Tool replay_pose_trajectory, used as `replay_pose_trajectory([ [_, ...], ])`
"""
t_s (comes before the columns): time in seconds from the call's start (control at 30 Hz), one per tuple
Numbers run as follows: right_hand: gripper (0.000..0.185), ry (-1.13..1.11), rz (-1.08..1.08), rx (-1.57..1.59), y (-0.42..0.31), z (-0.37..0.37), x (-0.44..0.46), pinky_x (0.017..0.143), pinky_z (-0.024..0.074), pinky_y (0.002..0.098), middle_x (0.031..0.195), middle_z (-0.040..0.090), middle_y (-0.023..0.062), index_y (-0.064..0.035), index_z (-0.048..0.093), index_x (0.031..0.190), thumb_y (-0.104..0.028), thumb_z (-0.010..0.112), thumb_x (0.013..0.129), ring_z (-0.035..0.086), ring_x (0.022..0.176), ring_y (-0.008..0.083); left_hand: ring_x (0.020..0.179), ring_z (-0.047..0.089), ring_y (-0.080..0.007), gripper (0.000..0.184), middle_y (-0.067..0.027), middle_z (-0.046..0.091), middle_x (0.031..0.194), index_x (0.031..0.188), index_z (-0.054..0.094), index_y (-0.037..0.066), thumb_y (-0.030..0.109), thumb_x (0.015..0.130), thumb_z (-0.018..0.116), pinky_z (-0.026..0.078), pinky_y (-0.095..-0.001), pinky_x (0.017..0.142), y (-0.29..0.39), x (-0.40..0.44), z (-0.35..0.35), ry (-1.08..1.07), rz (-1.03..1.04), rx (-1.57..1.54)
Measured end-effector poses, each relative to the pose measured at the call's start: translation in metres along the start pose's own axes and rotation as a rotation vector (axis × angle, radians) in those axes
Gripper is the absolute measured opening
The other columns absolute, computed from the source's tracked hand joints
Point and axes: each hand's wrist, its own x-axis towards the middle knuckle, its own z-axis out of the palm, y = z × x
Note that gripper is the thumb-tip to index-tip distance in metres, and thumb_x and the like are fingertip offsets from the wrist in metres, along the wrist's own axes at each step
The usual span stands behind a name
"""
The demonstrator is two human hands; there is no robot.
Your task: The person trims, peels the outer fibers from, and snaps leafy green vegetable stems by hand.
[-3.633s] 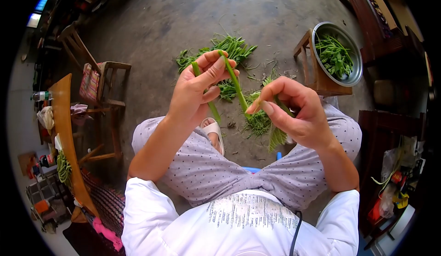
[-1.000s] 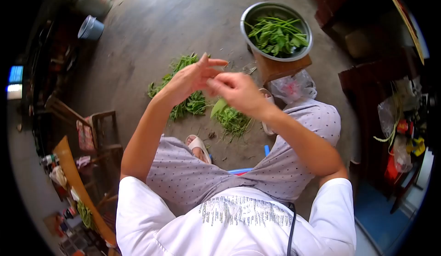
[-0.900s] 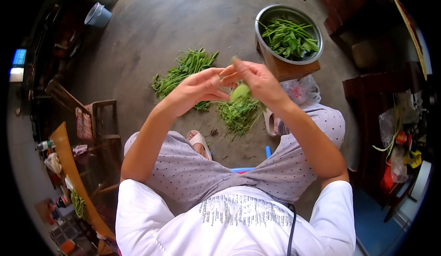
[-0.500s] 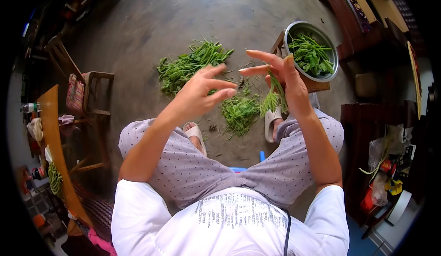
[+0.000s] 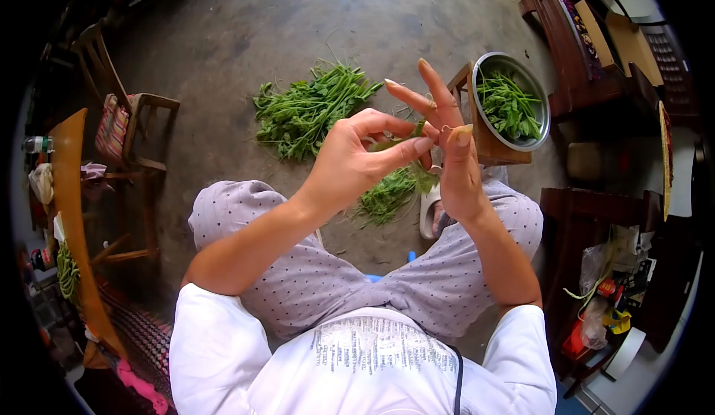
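My left hand [image 5: 354, 158] pinches a leafy green stem [image 5: 426, 179] between thumb and forefinger. Close against it, my right hand [image 5: 456, 143] has two fingers and the thumb stretched out, while its lower fingers curl in by the same stem, partly hidden. Thin pale strands cling to the right fingers. On the floor beyond my left hand lies a large heap of leafy green stems [image 5: 309, 109]. A smaller pile of green trimmings [image 5: 389, 195] sits below my hands, between my feet. Several stems rest in a metal basin [image 5: 550, 109] at the right.
The basin stands on a wooden stool [image 5: 503, 148] beside my right knee. A wooden chair [image 5: 149, 102] and a table edge [image 5: 71, 176] are at the left. Dark wooden furniture [image 5: 547, 16] and a cluttered shelf [image 5: 573, 199] line the right side.
My left hand has moved right and closed on the stem at my right hand. Before, it was apart, fingers spread and blurred, while the sprig hung from my right hand.
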Motion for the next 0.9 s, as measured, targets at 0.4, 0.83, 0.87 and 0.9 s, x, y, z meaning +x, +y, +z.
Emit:
replay_pose_trajectory([
  [0.4, 0.031, -0.154, 0.005, 0.001, -0.011, -0.029, 0.01, 0.07, 0.0415, 0.0213, 0.094, 0.059, 0.0027, -0.0003, 0.065, 0.109, -0.027, 0.061, 0.093, 0.05, 0.08, 0.0068, 0.079, 0.059, -0.007, 0.028, -0.0038, 0.069, 0.088, 0.106, 0.068, -0.001, 0.022, 0.09, 0.066, 0.047, -0.0235, 0.071, 0.004, -0.005, -0.01, -0.093, 0.039, -0.13],
  [0.83, 0.008, -0.088, 0.064, 0.135, -0.019, -0.034, 0.006, 0.064, 0.0447, 0.0232, 0.082, 0.056, 0.0041, 0.0057, 0.06, 0.086, -0.001, 0.065, 0.086, 0.055, 0.071, 0.0095, 0.092, 0.062, -0.0092, 0.029, -0.0063, 0.07, 0.096, 0.115, 0.062, -0.001, 0.02, 0.096, 0.056, 0.048, -0.023, 0.081, 0.027, -0.016, -0.006, -0.096, -0.113, -0.237],
  [0.87, 0.007, -0.072, 0.034, 0.126, -0.02, -0.035, 0.006, 0.061, 0.0433, 0.0229, 0.08, 0.056, 0.0031, 0.0043, 0.061, 0.085, -0.001, 0.066, 0.085, 0.054, 0.07, 0.0084, 0.098, 0.061, -0.0096, 0.027, -0.0077, 0.07, 0.1, 0.118, 0.06, 0.001, 0.016, 0.096, 0.055, 0.047, -0.0238, 0.084, 0.031, -0.017, -0.007, -0.037, -0.159, -0.197],
  [0.9, 0.007, -0.066, 0.027, 0.138, -0.019, -0.038, 0.007, 0.061, 0.0433, 0.0229, 0.08, 0.056, 0.0031, 0.0043, 0.061, 0.085, -0.001, 0.066, 0.085, 0.054, 0.07, 0.0084, 0.098, 0.061, -0.0096, 0.027, -0.0077, 0.07, 0.1, 0.118, 0.06, 0.001, 0.016, 0.096, 0.055, 0.047, -0.0238, 0.084, 0.033, -0.018, -0.006, -0.037, -0.162, -0.183],
])
